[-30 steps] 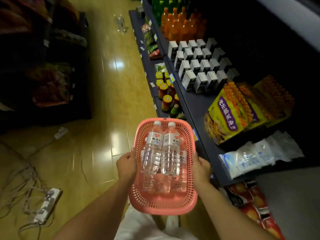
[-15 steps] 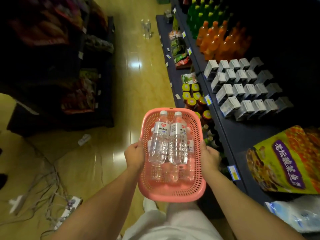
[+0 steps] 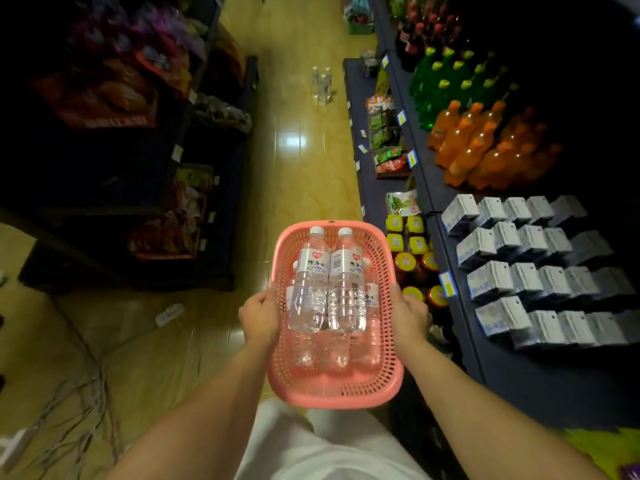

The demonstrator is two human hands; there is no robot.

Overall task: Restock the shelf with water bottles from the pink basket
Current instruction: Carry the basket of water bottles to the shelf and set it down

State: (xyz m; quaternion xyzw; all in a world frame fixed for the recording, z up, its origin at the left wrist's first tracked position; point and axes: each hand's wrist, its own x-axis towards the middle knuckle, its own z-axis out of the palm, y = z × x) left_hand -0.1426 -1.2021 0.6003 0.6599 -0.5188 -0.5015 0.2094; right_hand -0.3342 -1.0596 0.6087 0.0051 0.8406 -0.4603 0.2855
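Your left hand [image 3: 260, 315] and right hand [image 3: 410, 315] grip the pink basket [image 3: 334, 393] by its sides, water bottles [image 3: 327, 289] lying between them.

Both hands are gripping the pink basket [image 3: 332, 389] by its side rims, the left hand [image 3: 260, 315] and the right hand [image 3: 410, 315], so neither is lying free. Straight ahead the wooden floor [image 3: 298, 174] of the aisle is running open between dark racks on the left [image 3: 138, 188] and the dark shelf [image 3: 460, 327] on the right. Three bottles [image 3: 321, 85] are standing on the floor far down the aisle, near the shelf's end. On the shelf, white cartons [image 3: 519, 268] and orange soda bottles [image 3: 485, 147] are filling the near stretch tightly. Cables [image 3: 69, 400] are trailing over the floor at lower left, and a power strip [image 3: 169, 313] is lying beside them.
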